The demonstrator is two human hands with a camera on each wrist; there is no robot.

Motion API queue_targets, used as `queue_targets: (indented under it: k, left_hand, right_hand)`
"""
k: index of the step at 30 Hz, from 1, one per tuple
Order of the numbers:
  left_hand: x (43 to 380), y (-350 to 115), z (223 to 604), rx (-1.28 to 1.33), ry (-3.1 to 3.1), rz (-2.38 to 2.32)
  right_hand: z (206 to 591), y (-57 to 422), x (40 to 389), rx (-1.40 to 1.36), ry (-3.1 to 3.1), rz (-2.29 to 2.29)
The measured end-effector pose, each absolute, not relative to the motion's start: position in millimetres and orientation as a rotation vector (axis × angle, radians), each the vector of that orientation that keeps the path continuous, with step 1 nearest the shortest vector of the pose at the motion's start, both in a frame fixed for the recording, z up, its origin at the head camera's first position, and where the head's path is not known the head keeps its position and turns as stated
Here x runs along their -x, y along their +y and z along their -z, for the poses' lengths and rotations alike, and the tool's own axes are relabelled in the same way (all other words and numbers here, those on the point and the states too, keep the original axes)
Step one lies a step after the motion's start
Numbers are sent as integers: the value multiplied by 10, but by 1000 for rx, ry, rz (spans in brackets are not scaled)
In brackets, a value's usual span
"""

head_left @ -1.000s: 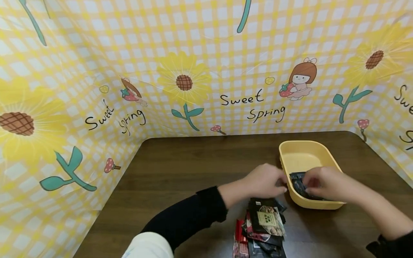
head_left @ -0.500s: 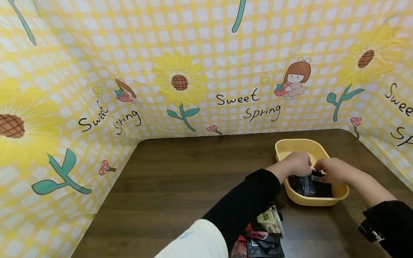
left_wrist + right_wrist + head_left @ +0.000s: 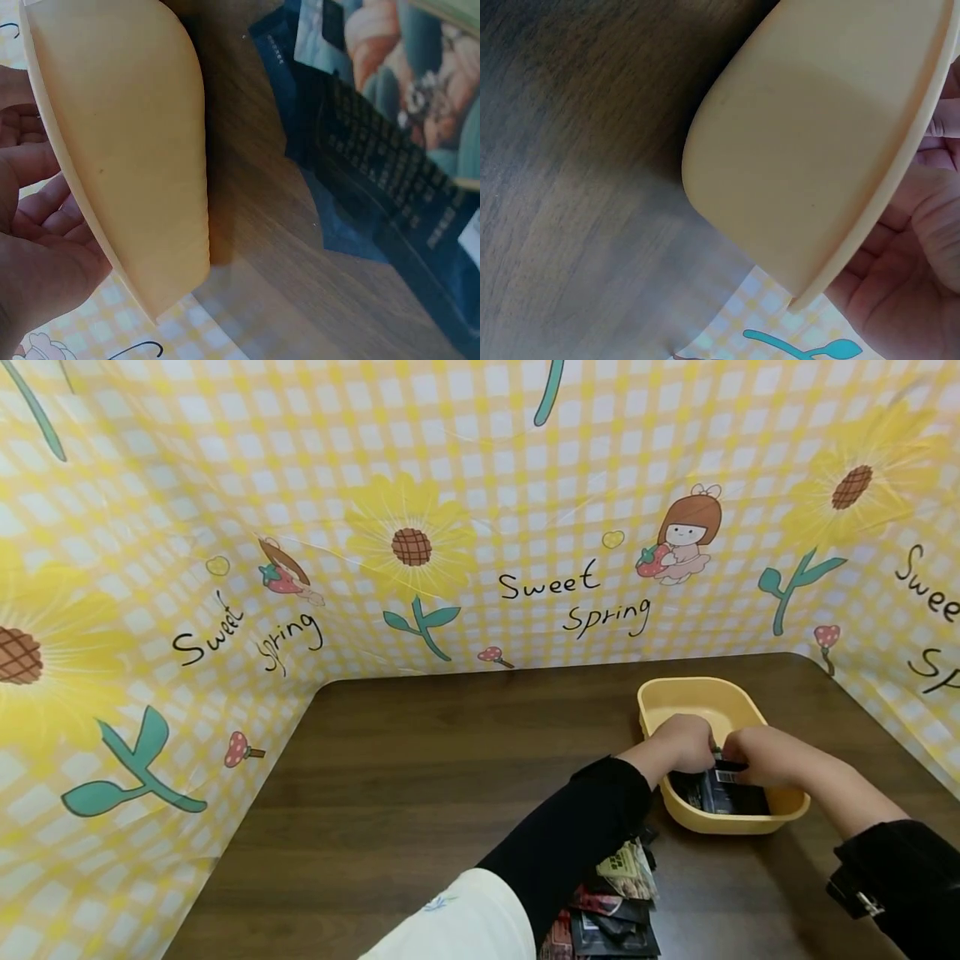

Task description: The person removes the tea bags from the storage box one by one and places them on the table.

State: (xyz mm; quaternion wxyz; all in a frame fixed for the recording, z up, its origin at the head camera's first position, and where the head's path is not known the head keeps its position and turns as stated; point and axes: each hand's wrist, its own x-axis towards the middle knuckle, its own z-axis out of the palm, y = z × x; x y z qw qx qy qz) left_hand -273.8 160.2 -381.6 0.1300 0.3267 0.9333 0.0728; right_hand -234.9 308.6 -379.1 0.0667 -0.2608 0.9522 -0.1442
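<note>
Both hands reach into a yellow plastic bin (image 3: 738, 824) at the right of the table. My left hand (image 3: 684, 743) and my right hand (image 3: 768, 757) meet over the near half of the bin, fingers curled, and pinch the upper edge of a black packet (image 3: 729, 797) with a small white label. More dark packets lie under it, largely covered. In the left wrist view the bin wall (image 3: 142, 150) hides part of the left hand (image 3: 52, 247). The right wrist view has the right hand (image 3: 907, 262) behind the bin's rim; its fingertips are hidden.
A loose pile of black and red printed packets (image 3: 613, 935) lies left of the bin, partly under the left forearm. Brown wooden table (image 3: 420, 793) extends to the left. A yellow checked cloth (image 3: 450, 460) stands around the table's back and sides.
My left hand has moved right, from above the pile into the bin, and meets the right hand at the black packet. Over the last half second the packet has shifted slightly between them.
</note>
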Motion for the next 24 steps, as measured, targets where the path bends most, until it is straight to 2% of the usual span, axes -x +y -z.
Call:
queue_targets:
  k: [13,20,24]
  left_hand:
    - [2595,1343,3585,-1049,2757,-294]
    - [2353,1040,3421,-1254,2826,-378]
    - [2158,751,3317,-1435,2880,-342]
  right_hand:
    - [3456,3071,2194,843,2881,439]
    - [3227,2934,1956,970,3017,400]
    - [3159,2774,1793,1144,3132,447]
